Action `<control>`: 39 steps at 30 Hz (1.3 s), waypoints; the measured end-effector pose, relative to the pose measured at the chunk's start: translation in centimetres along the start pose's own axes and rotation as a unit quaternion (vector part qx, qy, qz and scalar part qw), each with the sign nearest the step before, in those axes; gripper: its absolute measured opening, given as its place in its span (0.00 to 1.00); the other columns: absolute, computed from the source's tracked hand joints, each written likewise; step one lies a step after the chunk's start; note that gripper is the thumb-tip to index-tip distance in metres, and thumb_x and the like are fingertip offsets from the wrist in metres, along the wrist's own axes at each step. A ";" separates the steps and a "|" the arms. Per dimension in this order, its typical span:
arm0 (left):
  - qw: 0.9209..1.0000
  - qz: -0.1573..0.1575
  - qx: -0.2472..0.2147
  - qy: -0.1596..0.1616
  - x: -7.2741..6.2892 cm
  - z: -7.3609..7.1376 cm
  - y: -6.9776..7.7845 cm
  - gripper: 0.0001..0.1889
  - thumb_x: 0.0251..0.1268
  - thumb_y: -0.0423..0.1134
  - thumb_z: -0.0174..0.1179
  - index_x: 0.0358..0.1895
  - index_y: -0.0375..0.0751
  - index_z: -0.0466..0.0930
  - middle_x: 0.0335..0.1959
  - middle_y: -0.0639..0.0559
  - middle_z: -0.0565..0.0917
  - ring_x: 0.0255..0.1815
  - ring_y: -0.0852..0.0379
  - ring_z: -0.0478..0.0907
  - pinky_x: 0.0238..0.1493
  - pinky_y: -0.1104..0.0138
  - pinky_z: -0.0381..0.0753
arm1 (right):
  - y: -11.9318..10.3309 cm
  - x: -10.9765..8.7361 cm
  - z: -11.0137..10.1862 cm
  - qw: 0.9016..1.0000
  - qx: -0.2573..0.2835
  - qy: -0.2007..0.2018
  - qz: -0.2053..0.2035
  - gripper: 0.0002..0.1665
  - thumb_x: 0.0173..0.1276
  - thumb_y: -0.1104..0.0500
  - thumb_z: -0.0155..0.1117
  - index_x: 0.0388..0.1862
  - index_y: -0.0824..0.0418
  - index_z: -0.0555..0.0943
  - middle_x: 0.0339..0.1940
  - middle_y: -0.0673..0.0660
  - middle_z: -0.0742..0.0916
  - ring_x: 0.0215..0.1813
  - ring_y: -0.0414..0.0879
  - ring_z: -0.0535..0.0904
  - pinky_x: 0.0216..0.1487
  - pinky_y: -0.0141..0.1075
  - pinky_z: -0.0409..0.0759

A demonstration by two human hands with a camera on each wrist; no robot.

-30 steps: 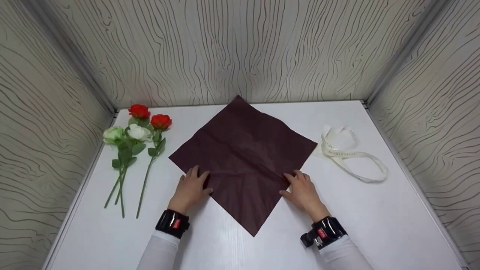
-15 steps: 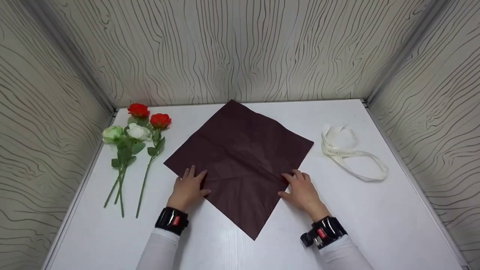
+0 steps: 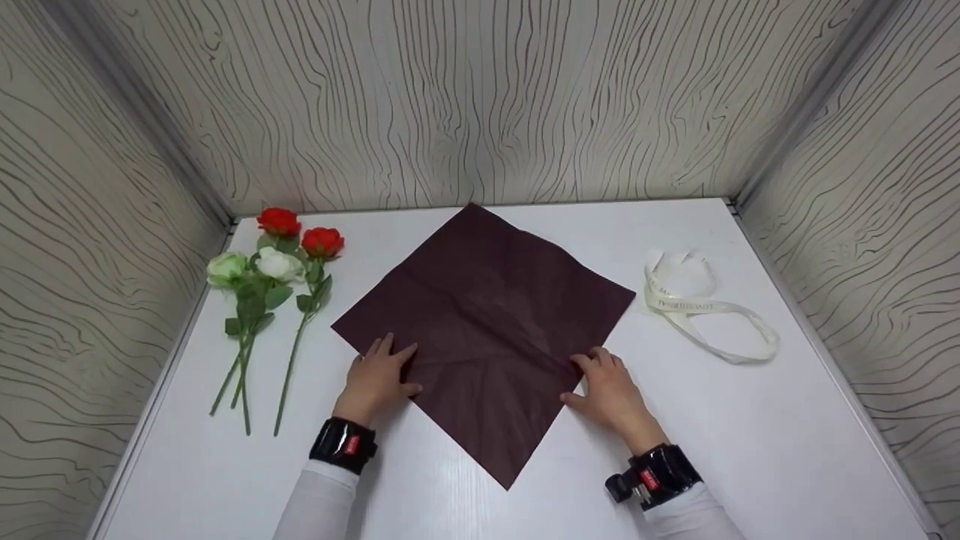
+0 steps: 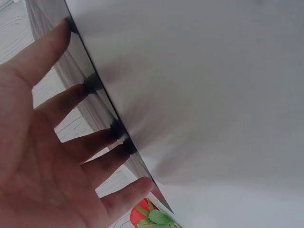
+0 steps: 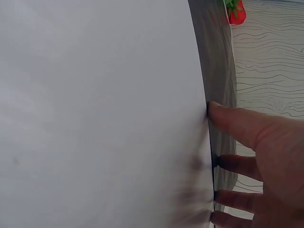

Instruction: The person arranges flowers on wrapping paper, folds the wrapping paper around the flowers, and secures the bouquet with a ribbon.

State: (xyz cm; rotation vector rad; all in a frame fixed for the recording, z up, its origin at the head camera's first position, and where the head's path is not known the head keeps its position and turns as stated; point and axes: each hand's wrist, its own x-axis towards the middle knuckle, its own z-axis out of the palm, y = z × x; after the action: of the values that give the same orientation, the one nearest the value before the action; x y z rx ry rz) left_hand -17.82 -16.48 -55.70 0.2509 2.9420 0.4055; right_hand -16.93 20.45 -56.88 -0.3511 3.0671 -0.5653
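A dark maroon sheet of wrapping paper [image 3: 487, 307] lies turned like a diamond on the white table, one corner pointing toward the person. On its lower left edge rest the spread fingertips of my left hand [image 3: 375, 382]. My right hand [image 3: 611, 390] touches the lower right edge with its fingers slightly bent and the thumb at the rim. Seen low from the left wrist, the fingers [image 4: 61, 107] reach down onto the paper's edge. In the right wrist view, the thumb and fingertips meet the paper [image 5: 216, 61] along its near edge. Faint creases cross the sheet.
To the left lie artificial roses: two red [image 3: 322, 242], a white one [image 3: 279, 264] and a pale green one [image 3: 226, 268], with long stems. A cream printed ribbon [image 3: 712, 308] lies looped on the right. Wood-patterned panels [image 3: 480, 105] enclose the table's back and sides.
The paper has slid a little toward the person, shifting left and then back right. My left hand has moved slightly left; my right hand has come slightly nearer the person.
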 end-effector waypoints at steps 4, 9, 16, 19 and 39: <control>1.000 -0.001 -0.006 -0.001 -0.1 -0.2 0.0 0.36 0.46 0.55 0.64 0.63 0.54 0.65 0.65 0.37 0.57 0.65 0.40 0.51 0.55 0.42 0.55 | -0.3 -0.2 0.0 1.000 0.003 0.006 -0.001 0.37 0.45 0.46 0.71 0.53 0.62 0.73 0.53 0.66 0.71 0.54 0.62 0.66 0.51 0.52 0.64; 1.000 -0.003 -0.004 -0.009 0.0 -0.1 0.0 0.37 0.46 0.56 0.64 0.63 0.56 0.64 0.66 0.38 0.56 0.66 0.41 0.50 0.55 0.42 0.55 | 0.0 0.6 -0.3 0.999 0.018 0.022 0.026 0.37 0.46 0.47 0.71 0.54 0.62 0.72 0.54 0.68 0.68 0.53 0.64 0.65 0.46 0.53 0.68; 1.000 -0.002 -0.013 -0.009 0.4 0.4 -0.2 0.37 0.46 0.56 0.63 0.63 0.56 0.64 0.66 0.38 0.55 0.66 0.42 0.49 0.55 0.41 0.54 | 4.3 3.5 -1.3 1.000 -0.006 0.014 -0.016 0.36 0.55 0.47 0.64 0.61 0.59 0.67 0.63 0.69 0.62 0.62 0.66 0.55 0.55 0.56 0.59; 0.999 -0.004 -0.037 -0.013 0.4 0.5 -0.3 0.37 0.46 0.55 0.64 0.63 0.55 0.64 0.66 0.37 0.54 0.67 0.41 0.47 0.56 0.40 0.52 | 6.2 3.9 -1.9 0.999 -0.004 -0.034 -0.021 0.36 0.57 0.46 0.61 0.63 0.57 0.65 0.65 0.68 0.59 0.65 0.66 0.51 0.60 0.56 0.52; 0.997 -0.006 -0.072 0.010 -0.1 0.5 -0.5 0.36 0.44 0.53 0.66 0.62 0.54 0.66 0.66 0.38 0.56 0.66 0.41 0.48 0.56 0.39 0.50 | 6.8 3.8 -2.0 0.997 -0.015 -0.050 0.057 0.50 0.49 0.29 0.57 0.63 0.59 0.65 0.71 0.54 0.44 0.65 0.70 0.45 0.46 0.74 0.40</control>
State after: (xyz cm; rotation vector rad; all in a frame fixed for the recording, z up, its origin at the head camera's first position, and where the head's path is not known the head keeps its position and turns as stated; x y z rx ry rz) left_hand -17.75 -16.88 -56.30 0.2117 2.9145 0.6171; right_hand -22.23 26.45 -57.28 -0.1963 2.9776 -0.4827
